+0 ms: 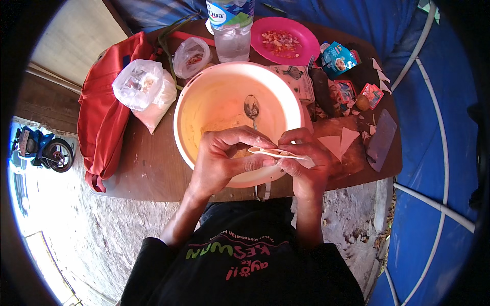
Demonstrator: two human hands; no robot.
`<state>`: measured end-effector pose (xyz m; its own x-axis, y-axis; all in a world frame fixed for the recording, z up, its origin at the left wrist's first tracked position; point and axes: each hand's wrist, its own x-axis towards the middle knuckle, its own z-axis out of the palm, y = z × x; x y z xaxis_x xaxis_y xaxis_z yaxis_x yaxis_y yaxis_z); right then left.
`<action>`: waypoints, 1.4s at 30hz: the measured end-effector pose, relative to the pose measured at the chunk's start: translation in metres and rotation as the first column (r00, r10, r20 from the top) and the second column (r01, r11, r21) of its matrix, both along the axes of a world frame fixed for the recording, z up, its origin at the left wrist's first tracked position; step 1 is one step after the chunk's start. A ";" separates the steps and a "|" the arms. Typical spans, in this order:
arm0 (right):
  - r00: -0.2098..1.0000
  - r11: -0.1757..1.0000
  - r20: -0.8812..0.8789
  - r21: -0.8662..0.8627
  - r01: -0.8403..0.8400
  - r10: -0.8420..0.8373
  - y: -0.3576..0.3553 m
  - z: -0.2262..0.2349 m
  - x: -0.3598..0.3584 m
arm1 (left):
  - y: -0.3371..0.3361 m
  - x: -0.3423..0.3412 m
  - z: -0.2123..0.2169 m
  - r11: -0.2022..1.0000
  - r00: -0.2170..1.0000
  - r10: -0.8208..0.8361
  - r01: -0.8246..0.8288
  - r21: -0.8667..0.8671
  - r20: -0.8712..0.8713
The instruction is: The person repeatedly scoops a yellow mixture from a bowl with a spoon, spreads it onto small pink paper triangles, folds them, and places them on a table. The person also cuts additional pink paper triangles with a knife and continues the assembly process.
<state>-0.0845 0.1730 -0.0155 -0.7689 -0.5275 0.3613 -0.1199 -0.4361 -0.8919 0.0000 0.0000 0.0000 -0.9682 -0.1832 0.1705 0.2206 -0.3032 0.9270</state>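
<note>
My left hand (220,159) and my right hand (308,166) meet above the near edge of a large pale basin (179,127). Pinched between the fingers of both is a thin, whitish folded dough wrapper (275,152), its two layers slightly parted at the left end. Whether it holds a filling cannot be seen. Flour-like dust marks my fingers. Behind my hands a metal spoon (251,107) leans inside the basin, with a little yellowish residue on the basin's floor. To the right, pale triangular wrappers (339,144) lie on a brown board (352,166).
A plastic bag of white powder (159,99) and a red cloth bag (109,107) are at left. Behind the basin stand a water bottle (232,43), a small clear bag (192,57) and a pink plate (260,43) with chopped pieces. Seasoning packets (338,60) crowd the right side.
</note>
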 end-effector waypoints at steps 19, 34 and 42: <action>0.991 0.994 0.107 -0.053 0.092 -0.086 -0.010 -0.002 0.006 | 0.004 0.000 -0.004 0.992 0.996 0.069 -0.074 0.102 0.054; 0.995 0.955 -0.096 0.293 0.033 -0.005 0.012 0.025 -0.010 | 0.003 0.002 0.003 0.994 0.975 0.105 -0.111 0.018 0.194; 0.969 0.901 -0.245 0.420 0.114 -0.008 0.054 0.051 -0.044 | 0.008 -0.004 0.013 0.974 0.973 0.193 -0.175 -0.146 0.125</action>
<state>-0.1284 0.2273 0.0357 -0.7267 -0.6260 0.2830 -0.3598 -0.0041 -0.9330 -0.0040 0.0083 0.0133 -0.9358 -0.3450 0.0725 0.1283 -0.1416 0.9816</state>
